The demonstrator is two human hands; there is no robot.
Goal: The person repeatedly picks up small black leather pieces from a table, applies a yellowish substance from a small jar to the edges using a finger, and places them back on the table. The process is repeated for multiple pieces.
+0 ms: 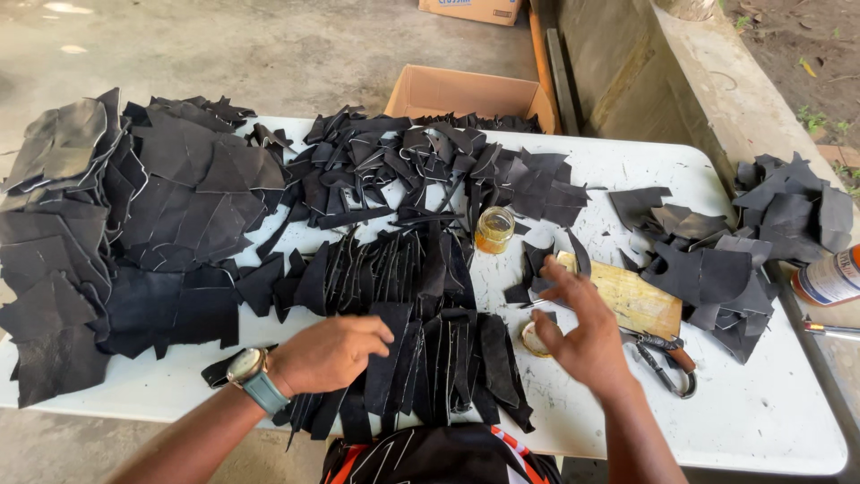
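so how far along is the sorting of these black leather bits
Done, apparently: cut strips lie overlapped in rows mid-table. In hand: the left hand presses on the front row; the right hand hovers open above a small round tin, holding nothing. Left: big piles of uncut pieces and more at the right.
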